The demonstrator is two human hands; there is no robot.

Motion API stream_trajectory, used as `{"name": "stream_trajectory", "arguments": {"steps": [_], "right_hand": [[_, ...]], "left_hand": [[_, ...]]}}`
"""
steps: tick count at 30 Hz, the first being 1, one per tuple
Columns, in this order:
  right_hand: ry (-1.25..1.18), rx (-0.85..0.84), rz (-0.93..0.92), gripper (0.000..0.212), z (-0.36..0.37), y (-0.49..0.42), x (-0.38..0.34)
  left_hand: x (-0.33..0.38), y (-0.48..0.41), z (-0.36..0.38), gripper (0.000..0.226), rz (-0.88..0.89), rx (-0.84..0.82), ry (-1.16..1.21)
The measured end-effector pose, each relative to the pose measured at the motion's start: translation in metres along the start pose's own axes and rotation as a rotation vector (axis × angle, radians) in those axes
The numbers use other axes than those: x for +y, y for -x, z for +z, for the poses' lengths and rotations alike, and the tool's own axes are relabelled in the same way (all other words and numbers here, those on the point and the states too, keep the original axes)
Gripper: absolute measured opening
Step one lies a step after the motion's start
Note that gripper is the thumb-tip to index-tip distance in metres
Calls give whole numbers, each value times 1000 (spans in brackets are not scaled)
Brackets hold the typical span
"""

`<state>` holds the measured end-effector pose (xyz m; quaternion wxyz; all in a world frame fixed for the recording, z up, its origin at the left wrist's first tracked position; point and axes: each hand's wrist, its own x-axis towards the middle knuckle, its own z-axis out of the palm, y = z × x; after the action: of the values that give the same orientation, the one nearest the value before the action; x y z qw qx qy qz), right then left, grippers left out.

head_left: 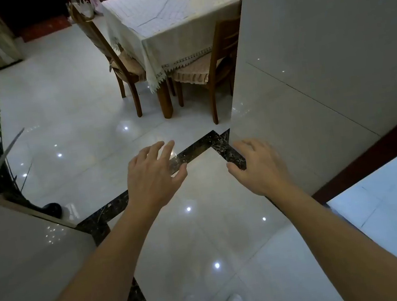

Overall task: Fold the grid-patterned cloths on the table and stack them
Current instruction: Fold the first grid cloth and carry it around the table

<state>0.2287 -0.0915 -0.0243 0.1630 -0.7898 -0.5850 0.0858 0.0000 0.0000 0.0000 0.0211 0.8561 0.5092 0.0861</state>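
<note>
Bare forearms stretch forward over glossy floor; left hand [153, 174] and right hand [258, 166] both empty, fingers spread. Grid-patterned cloths [167, 11] lie on table [177, 43] at 12 o'clock, well apart. Step: approach. Next: walk up, grasp one cloth edge.

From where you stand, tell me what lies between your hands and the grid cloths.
Both hands, left and right, are empty. Open floor leads to the table with the grid cloths; two chairs flank its near corner.
</note>
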Motion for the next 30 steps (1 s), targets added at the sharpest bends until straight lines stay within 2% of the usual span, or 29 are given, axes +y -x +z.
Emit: {"name": "stream_trajectory", "arguments": {"steps": [13,25,30], "right_hand": [[19,-83,-9,61,27,-83,0],[141,-94,-31,63,51,-267,-56],[122,-90,-5,61,60,-328,-74]], "left_hand": [[-27,-72,33,65,-30,-39,-16],[-111,-249,52,66,-12,-29,15],[-142,-312,61,66,6,-33,32]]}}
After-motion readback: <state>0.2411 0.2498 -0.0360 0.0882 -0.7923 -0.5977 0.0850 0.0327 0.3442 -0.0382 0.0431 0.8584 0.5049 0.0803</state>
